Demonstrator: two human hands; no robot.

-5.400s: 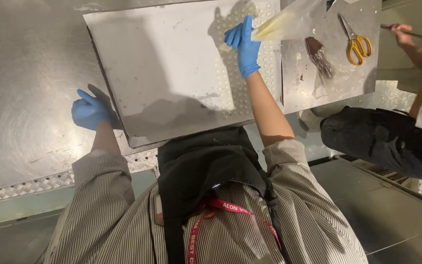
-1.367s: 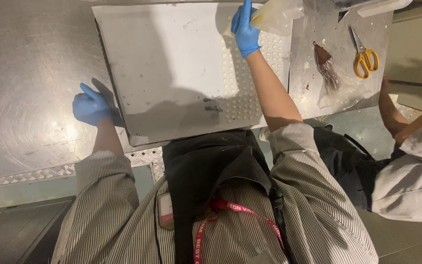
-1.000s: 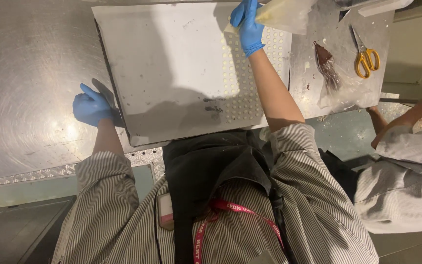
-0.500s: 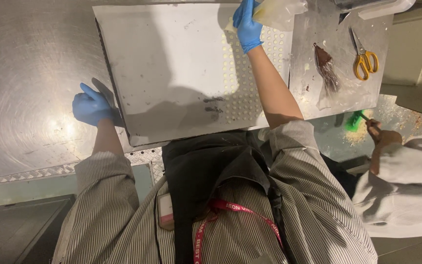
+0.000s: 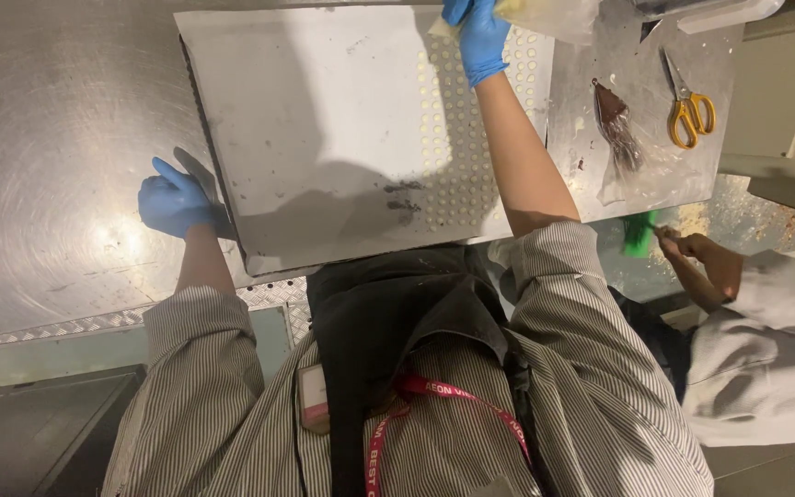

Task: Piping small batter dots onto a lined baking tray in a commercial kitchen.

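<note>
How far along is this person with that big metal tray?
Done: most of the metal tray looks wiped. In hand: the right hand presses a yellowish cloth at its far edge; the left hand steadies the near corner. Left: dark smudges near the front edge.

Scissors (image 5: pixel 689 106), wrapper (image 5: pixel 620 129) perhaps rightward

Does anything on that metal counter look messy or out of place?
A little. The flat metal tray carries dark smudges near its perforated section, and crumbs or debris are scattered at the counter's right edge by another person's hand holding a green thing. A crumpled wrapper lies beside the yellow-handled scissors.
</note>
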